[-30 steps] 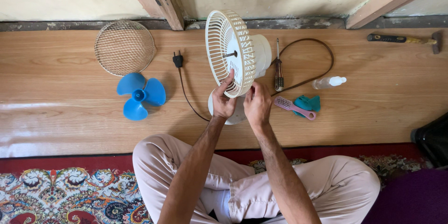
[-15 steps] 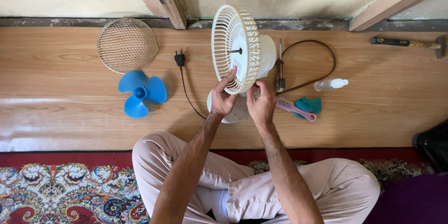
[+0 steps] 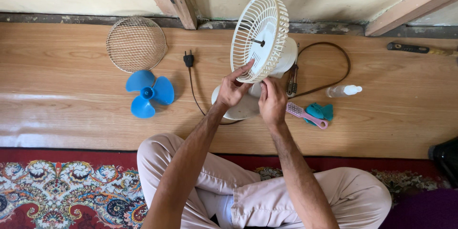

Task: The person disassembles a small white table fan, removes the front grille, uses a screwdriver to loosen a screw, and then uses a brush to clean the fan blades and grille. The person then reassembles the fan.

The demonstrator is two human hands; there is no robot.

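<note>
A small white table fan (image 3: 265, 43) stands on its round base on the wooden floor, its rear grille and bare motor shaft facing left. My left hand (image 3: 232, 87) touches the lower rim of the grille with its fingertips spread. My right hand (image 3: 272, 100) sits just below the fan head by the neck, fingers curled; whether it grips something small is hidden. The blue three-blade propeller (image 3: 147, 93) lies to the left. The round mesh front guard (image 3: 136, 43) lies beyond it.
The fan's black cord and plug (image 3: 189, 60) trail left of the base. A pink toothbrush (image 3: 306, 114), a teal cloth (image 3: 321, 111), a small clear bottle (image 3: 343, 91) and a screwdriver (image 3: 292, 83) lie right. A hammer (image 3: 420, 49) rests far right. A patterned rug (image 3: 62, 186) lies under my legs.
The view has shifted slightly. My left hand's fingers have moved up onto the grille's lower rim; my right hand stays low by the neck. The fan head looks slightly turned.
</note>
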